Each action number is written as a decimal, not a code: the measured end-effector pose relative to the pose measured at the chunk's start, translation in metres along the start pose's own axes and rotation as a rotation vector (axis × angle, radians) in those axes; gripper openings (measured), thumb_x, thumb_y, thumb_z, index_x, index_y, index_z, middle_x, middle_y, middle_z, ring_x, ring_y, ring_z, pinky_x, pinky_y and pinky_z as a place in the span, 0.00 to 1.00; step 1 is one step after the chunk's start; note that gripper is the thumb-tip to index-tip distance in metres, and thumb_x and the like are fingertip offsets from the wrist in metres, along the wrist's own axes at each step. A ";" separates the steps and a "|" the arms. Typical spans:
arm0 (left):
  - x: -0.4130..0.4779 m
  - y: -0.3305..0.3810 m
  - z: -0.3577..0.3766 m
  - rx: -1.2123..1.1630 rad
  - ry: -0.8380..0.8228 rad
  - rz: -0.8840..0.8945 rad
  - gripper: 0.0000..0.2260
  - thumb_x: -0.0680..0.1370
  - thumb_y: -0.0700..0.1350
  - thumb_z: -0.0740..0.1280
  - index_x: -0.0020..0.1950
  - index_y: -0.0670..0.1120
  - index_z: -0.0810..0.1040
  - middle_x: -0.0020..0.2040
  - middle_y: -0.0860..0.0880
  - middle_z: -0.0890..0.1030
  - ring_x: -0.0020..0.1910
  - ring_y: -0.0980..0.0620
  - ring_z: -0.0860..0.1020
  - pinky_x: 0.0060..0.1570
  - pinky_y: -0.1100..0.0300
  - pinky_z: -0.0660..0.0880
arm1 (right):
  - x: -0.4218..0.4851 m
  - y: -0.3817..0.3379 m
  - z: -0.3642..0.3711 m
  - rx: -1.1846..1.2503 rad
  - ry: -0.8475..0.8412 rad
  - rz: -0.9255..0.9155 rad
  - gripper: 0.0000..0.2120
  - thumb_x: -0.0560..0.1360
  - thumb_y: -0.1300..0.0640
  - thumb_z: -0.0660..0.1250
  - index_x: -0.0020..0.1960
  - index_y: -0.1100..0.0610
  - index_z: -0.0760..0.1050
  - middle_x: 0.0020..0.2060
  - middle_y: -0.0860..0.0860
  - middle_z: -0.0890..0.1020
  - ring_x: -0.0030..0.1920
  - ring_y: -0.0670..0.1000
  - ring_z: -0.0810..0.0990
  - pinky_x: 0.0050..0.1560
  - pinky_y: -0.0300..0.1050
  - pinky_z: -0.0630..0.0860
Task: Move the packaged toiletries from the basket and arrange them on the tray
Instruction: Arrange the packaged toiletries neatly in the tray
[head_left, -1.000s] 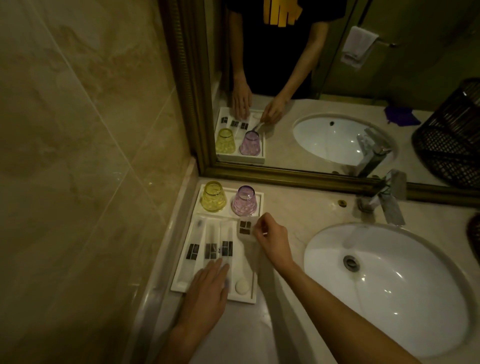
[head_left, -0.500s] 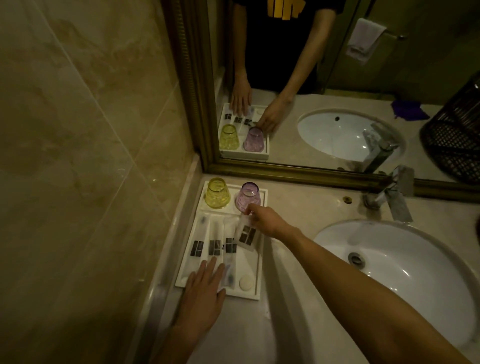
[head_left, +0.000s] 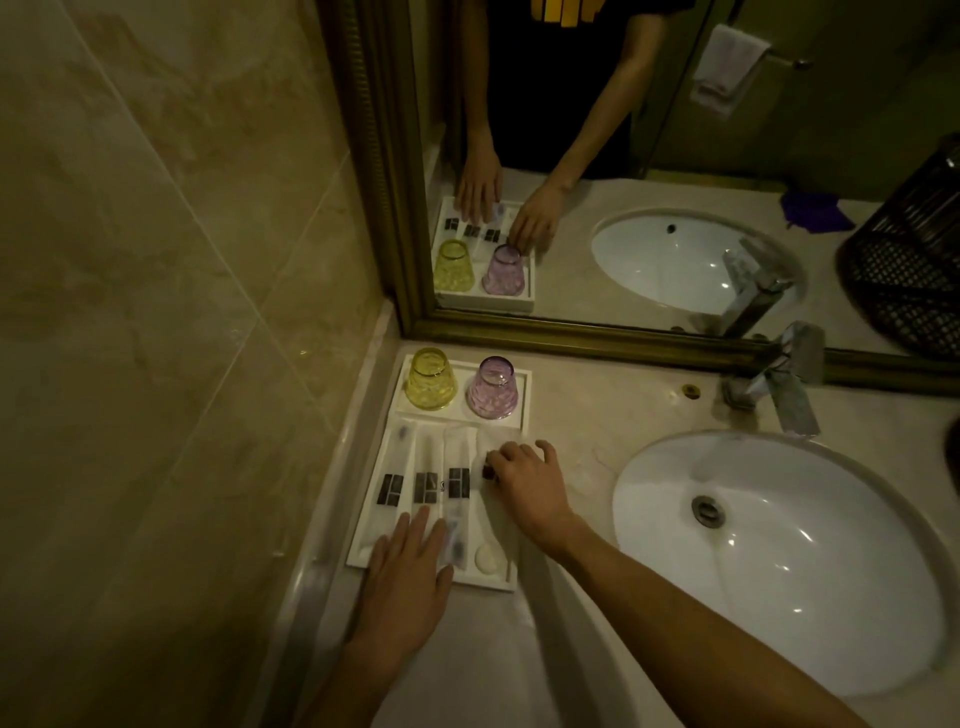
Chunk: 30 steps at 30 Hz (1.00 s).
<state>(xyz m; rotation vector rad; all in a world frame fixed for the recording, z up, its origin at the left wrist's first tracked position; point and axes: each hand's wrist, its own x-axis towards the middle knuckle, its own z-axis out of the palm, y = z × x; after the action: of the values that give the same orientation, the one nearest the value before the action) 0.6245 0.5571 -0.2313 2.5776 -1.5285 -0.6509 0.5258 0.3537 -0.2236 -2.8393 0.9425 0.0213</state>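
Observation:
A white tray (head_left: 523, 410) lies on the counter against the left wall. Three long frosted toiletry packets (head_left: 425, 467) with dark labels lie side by side in it. A fourth packet (head_left: 491, 441) lies at the tray's right side under my right hand (head_left: 524, 480), whose fingers press down on its label. My left hand (head_left: 408, 582) rests flat on the tray's near edge, fingers spread over the packets' near ends. A small round white soap (head_left: 487, 558) sits in the tray's near right corner. The dark wire basket (head_left: 904, 260) shows only in the mirror, at far right.
A yellow glass (head_left: 430, 378) and a purple glass (head_left: 492, 387) stand upside down at the tray's far end. A white oval sink (head_left: 779, 545) fills the right side, with a chrome tap (head_left: 779, 379) behind it. The gold-framed mirror (head_left: 623, 340) runs along the back.
My right hand has laid the fourth packet down flat on the tray's right side, from holding it raised over the tray a second ago. My left hand stays on the near edge.

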 end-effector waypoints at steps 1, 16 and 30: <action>0.000 0.001 -0.001 0.005 -0.001 0.002 0.27 0.83 0.57 0.52 0.82 0.55 0.50 0.84 0.50 0.47 0.82 0.47 0.45 0.78 0.46 0.47 | 0.000 -0.001 -0.001 -0.001 -0.014 -0.002 0.10 0.80 0.55 0.62 0.60 0.51 0.77 0.56 0.52 0.81 0.59 0.56 0.79 0.73 0.60 0.61; -0.002 0.001 -0.005 0.022 -0.007 0.018 0.27 0.83 0.57 0.51 0.81 0.56 0.49 0.84 0.50 0.47 0.82 0.48 0.45 0.78 0.47 0.46 | -0.004 -0.012 0.002 0.005 -0.047 0.062 0.14 0.83 0.51 0.57 0.66 0.53 0.71 0.66 0.54 0.75 0.70 0.57 0.72 0.76 0.68 0.53; -0.004 -0.011 -0.005 0.101 0.066 0.015 0.30 0.81 0.60 0.43 0.76 0.49 0.70 0.77 0.46 0.69 0.77 0.40 0.64 0.71 0.41 0.63 | -0.007 -0.037 0.011 0.009 -0.017 -0.174 0.17 0.79 0.50 0.60 0.65 0.53 0.74 0.68 0.52 0.75 0.72 0.55 0.70 0.78 0.62 0.51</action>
<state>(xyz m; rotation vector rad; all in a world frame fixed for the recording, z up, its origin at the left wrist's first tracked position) 0.6342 0.5648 -0.2284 2.6285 -1.5977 -0.4946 0.5427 0.3893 -0.2293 -2.8969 0.6875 0.0211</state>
